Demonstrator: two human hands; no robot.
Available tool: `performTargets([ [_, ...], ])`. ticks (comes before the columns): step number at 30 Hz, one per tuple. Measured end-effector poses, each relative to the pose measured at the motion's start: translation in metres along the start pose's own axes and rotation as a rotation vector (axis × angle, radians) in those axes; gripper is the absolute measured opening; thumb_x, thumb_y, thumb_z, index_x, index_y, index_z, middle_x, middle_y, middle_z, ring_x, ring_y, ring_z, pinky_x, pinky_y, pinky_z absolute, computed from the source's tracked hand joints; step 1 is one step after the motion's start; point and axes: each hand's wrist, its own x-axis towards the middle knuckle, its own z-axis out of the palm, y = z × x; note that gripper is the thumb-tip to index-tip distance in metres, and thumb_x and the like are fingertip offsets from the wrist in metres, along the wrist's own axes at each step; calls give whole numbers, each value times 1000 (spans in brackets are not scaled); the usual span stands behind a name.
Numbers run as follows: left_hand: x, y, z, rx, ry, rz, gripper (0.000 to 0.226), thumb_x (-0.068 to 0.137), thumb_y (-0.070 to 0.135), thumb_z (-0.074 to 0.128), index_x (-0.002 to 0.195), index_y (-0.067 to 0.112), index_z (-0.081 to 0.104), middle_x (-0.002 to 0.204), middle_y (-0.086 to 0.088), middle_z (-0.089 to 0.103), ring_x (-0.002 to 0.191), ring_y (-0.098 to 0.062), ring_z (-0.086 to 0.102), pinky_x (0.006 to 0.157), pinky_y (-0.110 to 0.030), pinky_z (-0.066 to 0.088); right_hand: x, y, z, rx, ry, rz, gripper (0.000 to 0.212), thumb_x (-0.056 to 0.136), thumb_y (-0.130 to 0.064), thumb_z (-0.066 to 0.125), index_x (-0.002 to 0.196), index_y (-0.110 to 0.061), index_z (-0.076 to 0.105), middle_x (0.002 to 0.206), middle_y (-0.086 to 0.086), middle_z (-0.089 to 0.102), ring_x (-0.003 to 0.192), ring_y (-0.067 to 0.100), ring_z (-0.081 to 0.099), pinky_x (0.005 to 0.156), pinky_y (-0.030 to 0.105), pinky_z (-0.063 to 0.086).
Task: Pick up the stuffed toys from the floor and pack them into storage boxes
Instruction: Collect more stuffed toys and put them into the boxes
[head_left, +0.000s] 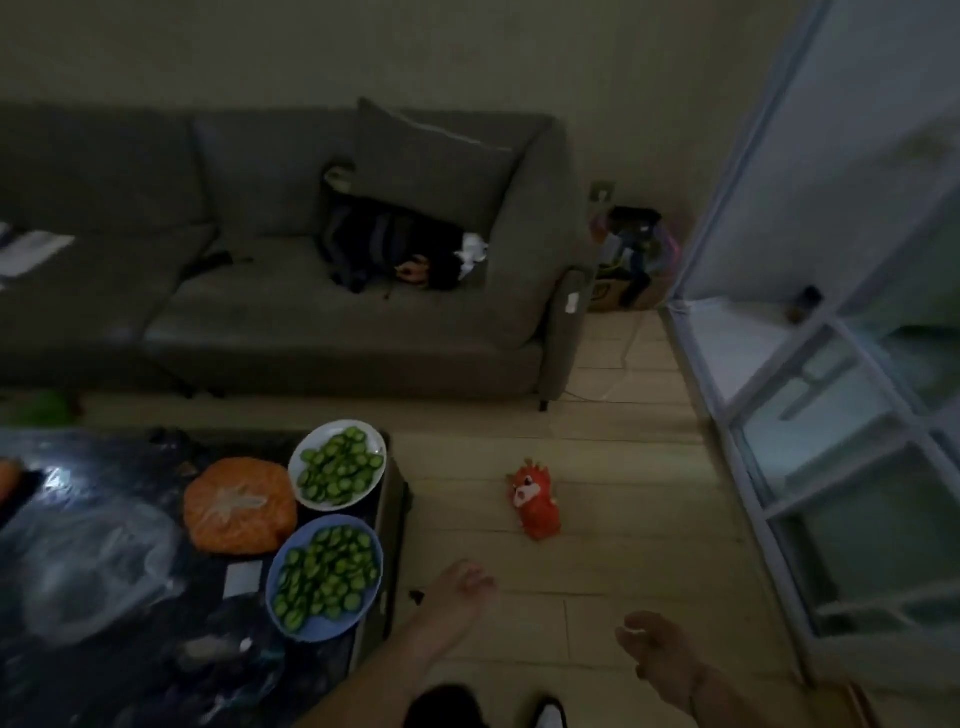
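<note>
A small red stuffed toy (536, 500) with a white face stands on the pale wood floor, between the coffee table and the glass door. My left hand (457, 592) is stretched forward just below and to the left of the toy, fingers loosely apart, holding nothing. My right hand (657, 649) hangs lower and to the right, fingers curled but empty. Neither hand touches the toy. A cardboard box (621, 288) stuffed with colourful things sits in the far corner beside the sofa.
A dark glossy coffee table (130, 597) on the left carries two plates of sliced cucumber (337, 465), an orange bag (239, 506) and clear plastic. A grey sofa (291, 312) with dark clothing runs along the back. Glass sliding doors (831, 415) line the right.
</note>
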Motion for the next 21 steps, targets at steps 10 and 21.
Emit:
performTargets([
  [10, 164, 94, -54, -214, 107, -91, 9, 97, 11, 50, 99, 16, 56, 90, 4, 58, 78, -3, 60, 69, -15, 50, 174, -194, -5, -13, -275, 21, 14, 93, -13, 58, 107, -10, 55, 82, 11, 56, 56, 21, 48, 30, 13, 31],
  [21, 362, 118, -66, -87, 63, -207, 15, 93, 21, 59, 104, 31, 56, 87, 16, 58, 82, -2, 56, 79, -13, 45, 360, -262, 9, -68, -260, 166, 10, 91, -12, 60, 101, -12, 62, 89, 13, 64, 79, 27, 58, 74, 37, 47],
])
